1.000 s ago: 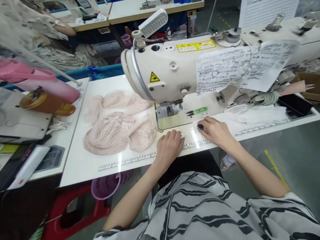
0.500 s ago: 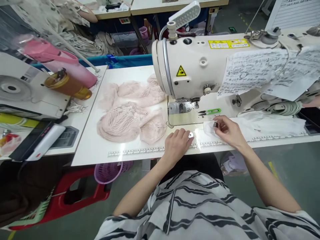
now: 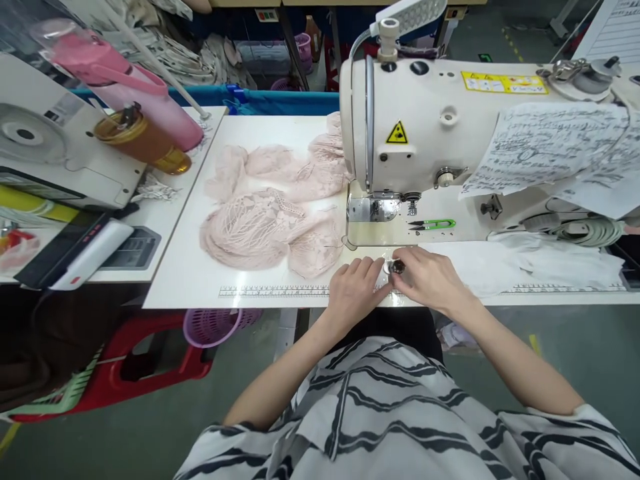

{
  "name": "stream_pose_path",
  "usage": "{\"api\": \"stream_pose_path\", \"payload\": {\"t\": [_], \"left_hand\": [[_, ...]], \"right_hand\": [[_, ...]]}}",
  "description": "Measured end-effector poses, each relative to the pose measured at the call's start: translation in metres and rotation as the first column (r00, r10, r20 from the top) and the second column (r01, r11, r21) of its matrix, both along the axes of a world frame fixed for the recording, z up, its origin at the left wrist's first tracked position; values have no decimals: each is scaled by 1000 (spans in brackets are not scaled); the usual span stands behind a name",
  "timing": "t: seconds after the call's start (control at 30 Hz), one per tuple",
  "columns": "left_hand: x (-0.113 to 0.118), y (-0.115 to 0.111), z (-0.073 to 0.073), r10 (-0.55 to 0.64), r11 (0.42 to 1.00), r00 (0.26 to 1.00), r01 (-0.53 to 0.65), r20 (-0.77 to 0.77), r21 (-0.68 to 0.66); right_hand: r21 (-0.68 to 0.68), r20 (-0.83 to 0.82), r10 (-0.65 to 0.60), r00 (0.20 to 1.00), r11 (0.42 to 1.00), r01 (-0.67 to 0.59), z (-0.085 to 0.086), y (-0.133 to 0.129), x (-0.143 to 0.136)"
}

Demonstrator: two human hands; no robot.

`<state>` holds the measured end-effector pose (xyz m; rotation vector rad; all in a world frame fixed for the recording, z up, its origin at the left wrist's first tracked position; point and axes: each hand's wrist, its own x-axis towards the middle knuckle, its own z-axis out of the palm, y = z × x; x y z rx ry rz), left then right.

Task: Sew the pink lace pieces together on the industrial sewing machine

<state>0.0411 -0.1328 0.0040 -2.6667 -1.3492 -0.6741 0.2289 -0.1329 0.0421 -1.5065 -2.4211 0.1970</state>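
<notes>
Near the table's front edge, my left hand point(image 3: 354, 288) is closed, pinching a small white disc that looks like a bobbin point(image 3: 387, 267) between thumb and forefinger. My right hand point(image 3: 431, 277) holds a small shiny metal bobbin case point(image 3: 398, 267) in its fingertips, right beside the bobbin. The two hands almost meet; whether bobbin and case touch cannot be made out. Just behind them stands the sewing machine point(image 3: 420, 143), its metal needle plate area point(image 3: 373, 233) nearest my left fingers. Green thread snips point(image 3: 435, 225) lie on the machine bed behind my right hand.
Pale pink lace fabric point(image 3: 245, 233) lies bunched to the left, white fabric point(image 3: 555, 263) to the right. A ruler strip point(image 3: 275, 291) runs along the front edge. A pink bottle point(image 3: 135, 87) and an amber cup point(image 3: 145, 143) stand at the left. A purple basket point(image 3: 207, 330) sits below.
My right hand has moved left with the bobbin case, away from the white fabric and up to my left hand. The left hand keeps its pinch on the bobbin. The view has shifted.
</notes>
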Motion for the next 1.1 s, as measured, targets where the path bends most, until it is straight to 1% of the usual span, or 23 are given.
{"api": "stream_pose_path", "payload": {"t": [0.1,0.2,0.3,0.37,0.43,0.47,0.5,0.53,0.57,0.6,0.63,0.67,0.7,0.73,0.77,0.8,0.87,0.9,1.0,1.1], "left_hand": [[-11,-6,-2,4,999,999,-5,42,32],[-18,-8,-5,31,999,999,-33,45,23],[-19,-7,-8,51,998,997,-53,63,26],[-18,-6,-8,42,998,994,-47,104,49],[-18,-4,-8,20,996,990,-32,143,78],[-19,-4,-7,13,995,988,-28,156,93],[-19,-4,-7,11,994,986,-29,164,108],[-20,-3,-6,12,992,985,-33,169,121],[-21,-2,-6,15,991,985,-38,173,130],[-21,-2,-6,17,990,984,-41,175,135],[-22,-1,-6,14,990,984,-39,176,139],[-22,-1,-7,7,990,985,-32,174,141],[-22,0,-7,-2,990,986,-22,169,142],[-22,0,-8,-11,989,987,-12,162,145],[-22,1,-8,-18,988,987,-6,158,151],[-21,1,-8,-24,987,988,-1,153,160],[-21,2,-7,-36,984,989,10,145,175],[-20,2,-7,-42,983,989,16,144,182],[-20,4,-5,-66,978,988,37,138,205],[-20,4,-6,-75,974,987,42,142,223]], "right_hand": [[18,97,49,994,999,-51,-2,5,-8],[44,168,87,982,994,-96,-3,8,-11],[44,232,81,969,995,-94,-1,9,-17],[36,247,60,967,997,-71,1,7,-18],[46,215,16,977,999,-26,3,4,-11],[63,181,-35,983,998,24,3,1,-4],[83,140,-116,983,991,105,4,-3,7],[102,98,-229,969,970,219,4,-7,20],[117,64,-360,931,929,352,4,-12,36],[126,44,-502,864,861,493,3,-18,52],[132,44,-626,779,776,616,2,-24,68],[134,64,-717,694,695,706,1,-30,83],[134,91,-773,628,635,761,-1,-36,95],[120,116,-793,598,609,784,-4,-41,103],[98,130,-791,598,610,786,-7,-45,109],[74,131,-777,616,627,775,-10,-47,111],[45,102,-746,658,665,746,-15,-48,108],[47,83,-741,667,671,740,-16,-47,106],[77,15,-752,658,657,750,-13,-39,106],[118,-53,-774,631,622,774,-3,-32,129]]}}
